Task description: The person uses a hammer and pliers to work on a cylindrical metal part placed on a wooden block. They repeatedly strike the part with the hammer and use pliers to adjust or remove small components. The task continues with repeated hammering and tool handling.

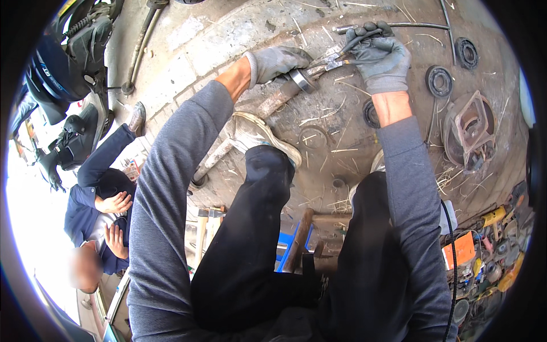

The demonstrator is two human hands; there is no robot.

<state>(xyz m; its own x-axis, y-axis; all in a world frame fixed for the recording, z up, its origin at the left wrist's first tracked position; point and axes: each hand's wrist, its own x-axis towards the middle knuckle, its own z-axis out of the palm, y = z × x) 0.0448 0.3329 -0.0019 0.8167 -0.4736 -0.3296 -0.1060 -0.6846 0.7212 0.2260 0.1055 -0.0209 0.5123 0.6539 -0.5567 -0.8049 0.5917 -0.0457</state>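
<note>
My right hand point(378, 57), in a grey work glove with dark palm, is shut on the handles of a pair of pliers point(335, 61). The jaws of the pliers point left, at the end of a rusty metal shaft point(273, 99). A shiny metal ring point(302, 80), perhaps a bearing, sits around the shaft near that end. My left hand point(282, 63), also gloved, is bent over the shaft end beside the plier jaws; its fingertips are partly hidden, and whether it grips anything is unclear. The shaft slopes down to the left, past my shoe point(260, 132).
Black-sealed bearings point(439, 81) and a rusty housing point(470, 128) lie on the floor at right. Metal rods point(410, 25) lie beyond my right hand. Another person point(100, 218) sits at left near a motorcycle point(55, 77). Tools and parts crowd the lower right, by an orange box point(460, 249).
</note>
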